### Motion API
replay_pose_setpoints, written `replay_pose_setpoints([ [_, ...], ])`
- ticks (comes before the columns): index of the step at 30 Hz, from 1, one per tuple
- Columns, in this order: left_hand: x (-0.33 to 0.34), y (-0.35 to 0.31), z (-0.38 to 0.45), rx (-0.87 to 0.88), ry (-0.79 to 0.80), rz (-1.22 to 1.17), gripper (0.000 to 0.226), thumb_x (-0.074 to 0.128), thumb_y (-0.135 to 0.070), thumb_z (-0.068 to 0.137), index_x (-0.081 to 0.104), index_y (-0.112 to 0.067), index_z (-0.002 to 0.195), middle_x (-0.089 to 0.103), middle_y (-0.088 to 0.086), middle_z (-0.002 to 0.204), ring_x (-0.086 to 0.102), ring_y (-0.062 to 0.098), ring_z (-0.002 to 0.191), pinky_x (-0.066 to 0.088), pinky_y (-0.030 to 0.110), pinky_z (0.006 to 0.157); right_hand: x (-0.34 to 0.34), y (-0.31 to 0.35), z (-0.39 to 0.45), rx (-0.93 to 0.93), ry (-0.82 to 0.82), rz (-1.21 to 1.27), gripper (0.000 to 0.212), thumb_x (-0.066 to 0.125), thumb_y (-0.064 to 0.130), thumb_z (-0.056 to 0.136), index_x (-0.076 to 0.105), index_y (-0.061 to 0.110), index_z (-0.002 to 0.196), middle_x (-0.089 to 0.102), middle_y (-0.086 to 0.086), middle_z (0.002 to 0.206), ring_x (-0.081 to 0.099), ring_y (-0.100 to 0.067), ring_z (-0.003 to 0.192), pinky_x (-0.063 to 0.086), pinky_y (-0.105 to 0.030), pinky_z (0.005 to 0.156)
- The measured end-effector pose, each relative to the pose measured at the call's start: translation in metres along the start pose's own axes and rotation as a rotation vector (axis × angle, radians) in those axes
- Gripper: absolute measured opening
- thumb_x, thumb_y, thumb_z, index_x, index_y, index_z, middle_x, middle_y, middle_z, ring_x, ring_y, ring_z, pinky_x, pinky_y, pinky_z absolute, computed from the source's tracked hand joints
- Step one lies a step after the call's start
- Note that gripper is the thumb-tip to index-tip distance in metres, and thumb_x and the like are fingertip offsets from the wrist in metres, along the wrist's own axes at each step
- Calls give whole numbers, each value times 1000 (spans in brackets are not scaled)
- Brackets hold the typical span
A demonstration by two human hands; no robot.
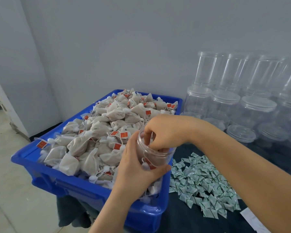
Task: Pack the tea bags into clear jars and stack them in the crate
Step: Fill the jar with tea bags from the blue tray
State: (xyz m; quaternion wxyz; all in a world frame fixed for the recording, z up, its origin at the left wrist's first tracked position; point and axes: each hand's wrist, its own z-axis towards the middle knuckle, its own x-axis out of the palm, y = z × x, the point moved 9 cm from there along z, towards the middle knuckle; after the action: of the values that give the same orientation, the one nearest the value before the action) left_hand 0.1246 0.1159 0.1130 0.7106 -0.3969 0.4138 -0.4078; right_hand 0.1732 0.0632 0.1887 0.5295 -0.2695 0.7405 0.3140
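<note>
A blue crate [84,187] is heaped with beige tea bags [97,130] carrying red tags. Over its right side my left hand [138,167] grips a clear jar [158,153] from below, tilted with its mouth toward the far left. Several tea bags fill the jar. My right hand [160,130] reaches into the jar's mouth with its fingers curled down among the bags; the fingertips are hidden inside, so I cannot tell if they pinch one.
Empty clear jars with lids [242,101] stand stacked in rows at the back right against the wall. A pile of small white-and-green sachets [203,182] lies on the dark cloth [183,219] right of the crate. Pale floor lies at left.
</note>
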Motion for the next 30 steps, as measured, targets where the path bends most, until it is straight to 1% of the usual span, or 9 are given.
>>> replay_pose_setpoints([
  [3, 0, 0, 0, 3, -5, 7, 97, 86, -53, 44, 25, -74, 117, 54, -27, 121, 56, -1, 110, 52, 29, 88, 2, 1, -1, -1, 33, 36, 23, 53, 15, 96, 68, 18, 113, 70, 1, 100, 62, -9, 81, 47, -16, 65],
  [8, -1, 0, 1, 7, -14, 4, 97, 85, -56, 43, 26, -74, 117, 54, -29, 119, 55, -5, 109, 47, 19, 82, 7, 8, -4, -40, 150, 2, 30, 44, 1, 92, 62, 25, 87, 62, 14, 81, 59, -7, 76, 46, -20, 66],
  [11, -1, 1, 1, 5, -16, 9, 97, 85, -57, 42, 25, -75, 116, 55, -28, 120, 55, -5, 110, 49, 21, 84, 12, 10, -4, -49, 185, -6, 33, 42, -2, 91, 72, 8, 102, 71, -5, 96, 61, -18, 82, 54, -33, 80],
  [13, -1, 2, 0, -1, -13, 17, 99, 85, -56, 42, 24, -73, 118, 55, -26, 122, 55, -2, 112, 51, 26, 87, 15, 9, -3, -37, 195, 2, 34, 42, -3, 90, 71, 4, 105, 70, -14, 99, 56, -19, 79, 54, -39, 80],
  [16, 0, 2, 0, 0, -1, 30, 102, 85, -56, 43, 26, -67, 125, 54, -24, 124, 55, 1, 114, 51, 32, 91, 18, 7, 0, -24, 191, 19, 31, 41, -4, 89, 69, -1, 101, 62, -10, 86, 51, -18, 74, 47, -32, 66],
  [18, 1, 2, 0, 4, 2, 34, 101, 85, -56, 43, 27, -65, 125, 54, -24, 123, 55, 0, 113, 52, 32, 91, 18, 6, 0, -24, 178, 39, 29, 41, -4, 88, 69, -1, 96, 60, -6, 83, 51, -19, 74, 44, -30, 67],
  [21, 0, 1, 0, 11, -8, 39, 97, 85, -56, 43, 27, -70, 120, 54, -27, 120, 55, -3, 110, 53, 28, 87, 15, 6, -4, -42, 126, 75, 31, 43, -3, 89, 66, 17, 80, 61, 5, 76, 53, -12, 70, 44, -21, 64],
  [26, -2, -2, 1, 34, -19, 61, 93, 85, -54, 46, 29, -67, 119, 55, -28, 116, 56, -4, 106, 51, 26, 83, 2, -1, -15, -21, -21, 152, 29, 45, 2, 94, 67, 20, 103, 66, 7, 93, 59, -5, 76, 46, -16, 63],
  [30, -2, -8, -3, 73, -17, 125, 96, 84, -57, 49, 29, -58, 127, 51, -29, 119, 51, -8, 109, 41, 13, 81, -15, -13, -45, -38, -205, 351, 23, 50, 11, 99, 67, 27, 97, 71, 9, 85, 67, 3, 74, 53, -10, 70],
])
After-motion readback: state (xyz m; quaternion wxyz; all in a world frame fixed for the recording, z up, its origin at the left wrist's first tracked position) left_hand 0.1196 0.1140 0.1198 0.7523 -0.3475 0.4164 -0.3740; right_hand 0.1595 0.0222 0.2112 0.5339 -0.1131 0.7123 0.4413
